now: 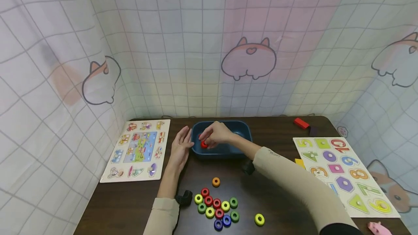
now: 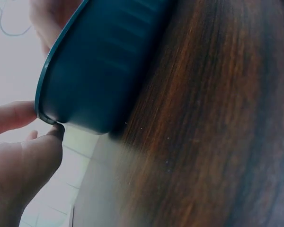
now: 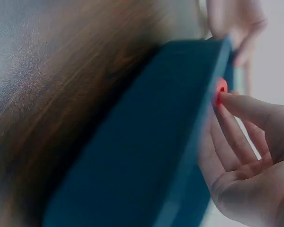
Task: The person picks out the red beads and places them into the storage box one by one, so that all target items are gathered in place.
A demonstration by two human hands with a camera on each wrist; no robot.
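A dark blue plastic tub [image 1: 243, 128] stands at the back of the table. My left hand [image 1: 180, 148] is at its left end, and in the left wrist view thumb and fingers pinch the rim [image 2: 43, 78]. Over the tub's left part, my right hand [image 1: 215, 134] reaches in from the right. Its thumb and fingertips pinch a small red ring [image 3: 221, 89], close to the inner wall. A bit of red also shows beside that hand in the head view. The tub's floor is partly hidden by the right hand.
Several coloured rings [image 1: 217, 203] lie in front, with an orange ring [image 1: 216, 181] and a yellow ring [image 1: 259, 219] apart. A picture puzzle board [image 1: 107, 168] lies left, a number puzzle board [image 1: 330, 171] right. Further out are a red block [image 1: 301, 123] and a pink pig toy [image 1: 378, 228].
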